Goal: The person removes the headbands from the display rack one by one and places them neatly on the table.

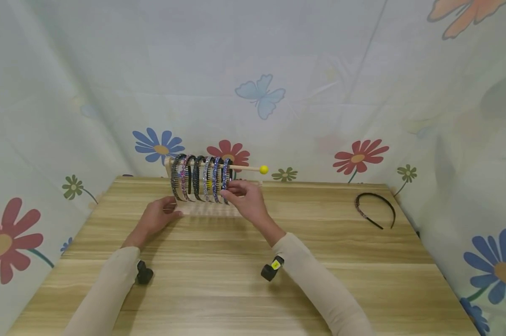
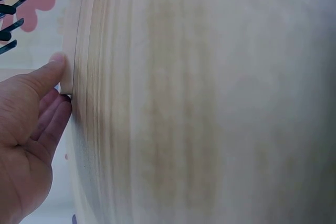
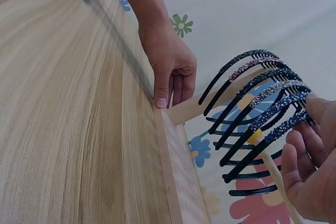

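Several glittery toothed headbands point(image 1: 197, 175) hang side by side on a wooden stand point(image 1: 211, 209), over its horizontal rod. My left hand point(image 1: 154, 217) holds the left end of the stand's base. In the left wrist view, the thumb lies on the base's face point(image 2: 73, 35) with the fingers behind its corner. With thumb and fingers, my right hand point(image 1: 253, 203) pinches the blue glitter headband point(image 3: 286, 124) at the right end of the row. A yellow ball point(image 1: 263, 170) caps the rod's free end.
A loose black headband point(image 1: 361, 213) with a glitter section lies at the right of the wooden table point(image 1: 219, 280). Behind the table hangs a flower-printed cloth point(image 1: 312, 116), close to the stand. Black wrist cameras point(image 1: 144, 273) sit on both sleeves.
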### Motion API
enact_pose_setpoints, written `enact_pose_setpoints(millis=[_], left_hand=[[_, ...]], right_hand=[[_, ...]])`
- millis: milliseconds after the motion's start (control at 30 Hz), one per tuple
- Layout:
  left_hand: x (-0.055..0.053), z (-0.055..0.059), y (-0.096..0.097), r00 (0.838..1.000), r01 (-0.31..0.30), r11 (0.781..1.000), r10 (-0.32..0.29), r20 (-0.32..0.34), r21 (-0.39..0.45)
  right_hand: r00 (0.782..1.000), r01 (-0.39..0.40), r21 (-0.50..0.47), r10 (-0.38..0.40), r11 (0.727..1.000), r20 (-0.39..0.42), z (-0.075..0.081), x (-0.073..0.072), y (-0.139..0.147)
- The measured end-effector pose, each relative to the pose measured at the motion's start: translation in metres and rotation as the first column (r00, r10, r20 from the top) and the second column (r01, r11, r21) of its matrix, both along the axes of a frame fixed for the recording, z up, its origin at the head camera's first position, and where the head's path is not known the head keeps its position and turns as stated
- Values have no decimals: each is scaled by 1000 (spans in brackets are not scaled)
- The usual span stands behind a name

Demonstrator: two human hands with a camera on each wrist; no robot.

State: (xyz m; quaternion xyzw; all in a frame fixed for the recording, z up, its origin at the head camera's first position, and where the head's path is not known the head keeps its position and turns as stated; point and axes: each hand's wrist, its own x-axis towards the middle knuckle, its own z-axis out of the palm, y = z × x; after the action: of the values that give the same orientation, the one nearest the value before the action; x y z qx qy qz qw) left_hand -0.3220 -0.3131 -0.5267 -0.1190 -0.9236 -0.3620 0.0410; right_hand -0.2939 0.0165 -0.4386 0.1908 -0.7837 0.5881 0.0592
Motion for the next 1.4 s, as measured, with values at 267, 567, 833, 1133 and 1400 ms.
enact_pose_setpoints(millis=[267,567,833,1133,1400], left_hand=[[0,1,0,1000,1,1000,-1,-1,9],[1,3,1,1000,-2,1000,2,5,12],[2,5,2,1000,-4,1000,4,0,17],[2,4,2,1000,-5,1000,5,14,12],[3,4,2,1000,-3,1000,3,5,13]], right_hand=[[1000,10,12,-10,1000,-12,2,0,0],[1000,15,44,-15,999,-17,3,-3,4],[999,16,53,-15,998,-35,4,-5,9],[998,41,18,-40,999,-55,12,-5,15],[996,63,-8,-63,998,-57,15,-6,19]])
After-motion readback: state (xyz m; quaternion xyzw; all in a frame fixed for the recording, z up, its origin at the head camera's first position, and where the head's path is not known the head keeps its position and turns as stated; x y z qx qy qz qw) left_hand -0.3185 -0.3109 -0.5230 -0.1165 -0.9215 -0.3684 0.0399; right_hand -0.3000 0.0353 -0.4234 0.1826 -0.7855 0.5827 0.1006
